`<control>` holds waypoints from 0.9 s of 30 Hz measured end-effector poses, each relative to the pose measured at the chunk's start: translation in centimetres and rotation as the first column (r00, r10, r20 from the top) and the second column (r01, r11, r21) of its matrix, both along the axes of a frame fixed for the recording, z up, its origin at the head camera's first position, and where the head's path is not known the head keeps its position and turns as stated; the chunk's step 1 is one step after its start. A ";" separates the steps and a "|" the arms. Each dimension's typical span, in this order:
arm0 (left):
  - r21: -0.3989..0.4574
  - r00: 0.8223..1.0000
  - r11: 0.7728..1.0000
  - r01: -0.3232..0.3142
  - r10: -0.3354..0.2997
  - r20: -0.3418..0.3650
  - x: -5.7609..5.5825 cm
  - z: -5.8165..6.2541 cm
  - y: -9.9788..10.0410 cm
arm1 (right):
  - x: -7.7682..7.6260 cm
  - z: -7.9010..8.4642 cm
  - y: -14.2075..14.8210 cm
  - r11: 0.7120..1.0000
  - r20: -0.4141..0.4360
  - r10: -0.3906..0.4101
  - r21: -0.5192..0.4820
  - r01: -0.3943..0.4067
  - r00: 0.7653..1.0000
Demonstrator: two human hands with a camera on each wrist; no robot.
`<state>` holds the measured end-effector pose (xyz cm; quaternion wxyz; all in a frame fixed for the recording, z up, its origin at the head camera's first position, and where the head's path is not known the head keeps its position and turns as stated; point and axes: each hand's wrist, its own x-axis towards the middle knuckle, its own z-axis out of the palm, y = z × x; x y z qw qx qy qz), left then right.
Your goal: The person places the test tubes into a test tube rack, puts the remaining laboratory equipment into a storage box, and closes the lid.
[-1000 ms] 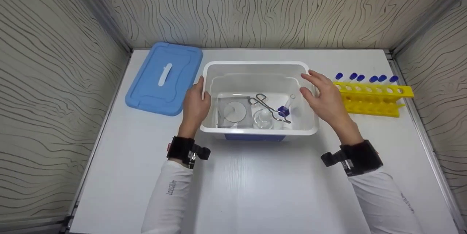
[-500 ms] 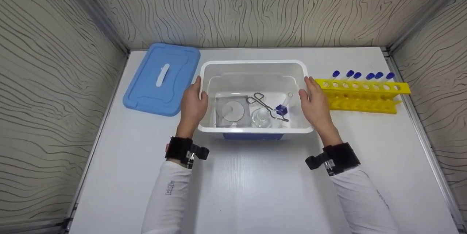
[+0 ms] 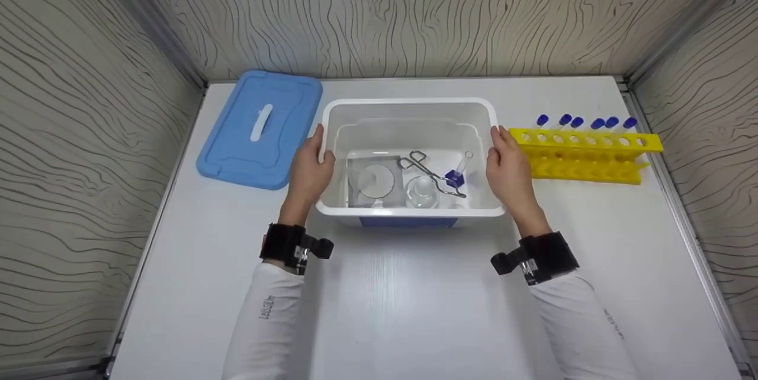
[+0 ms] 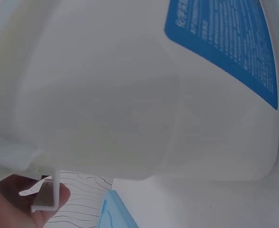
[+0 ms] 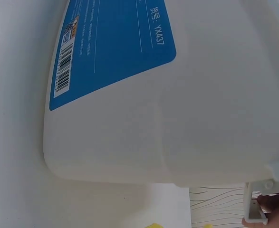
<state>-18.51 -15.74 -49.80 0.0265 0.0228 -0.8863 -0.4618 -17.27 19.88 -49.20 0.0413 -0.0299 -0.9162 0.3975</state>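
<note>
A white plastic storage box (image 3: 408, 212) stands in the middle of the table, its top uncovered. My left hand (image 3: 310, 174) grips its left side, thumb near the rim. On the right side my right hand (image 3: 510, 170) grips it the same way. In the wrist views, the fingers (image 4: 58, 195) of the left hand and the fingers (image 5: 272, 211) of the right are at white side clips. Inside lie a wire gauze (image 3: 355, 196) with a pale round centre, a clear glass vessel (image 3: 423, 195), metal tongs (image 3: 427, 173) and a small glass tube on a blue hexagonal base (image 3: 455, 178).
A blue lid (image 3: 234, 146) with a white handle lies at the back left. Close to the right hand stands a yellow test tube rack (image 3: 586, 155), with several blue-capped tubes (image 3: 577, 122) behind its upper edge. Wood-patterned walls enclose the table (image 3: 385, 303).
My right hand has moved left, from held apart beside the rim to gripping the box's right side. The left hand stays at the left side. The head view has shifted slightly.
</note>
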 end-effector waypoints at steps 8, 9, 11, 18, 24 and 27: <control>0.140 0.999 0.990 -0.026 0.023 0.024 -0.5 0.7 -2.2 | 0.0 0.3 -0.1 1.000 0.019 -0.016 0.000 0.016 1.000; 0.153 0.999 0.988 -0.037 0.036 0.008 -0.5 0.6 -2.4 | 0.0 0.3 -0.1 1.000 0.021 -0.017 0.001 0.017 1.000; 0.167 0.997 0.984 -0.061 0.067 -0.028 -0.5 0.1 -2.9 | 0.0 0.2 0.0 1.000 0.018 -0.018 0.003 0.018 1.000; -0.086 0.995 0.992 -0.097 0.098 0.004 -0.8 -2.3 -4.9 | 0.1 0.1 0.1 1.000 0.013 -0.016 0.018 0.016 1.000; -0.335 0.991 0.942 0.011 0.035 0.133 -1.1 -5.1 -6.3 | 0.1 0.0 0.1 0.999 0.015 -0.025 0.025 0.025 1.000; -0.418 0.981 0.906 0.066 0.018 0.193 -1.1 -6.2 -7.3 | 0.1 0.1 -0.2 0.999 0.015 -0.018 0.029 0.017 1.000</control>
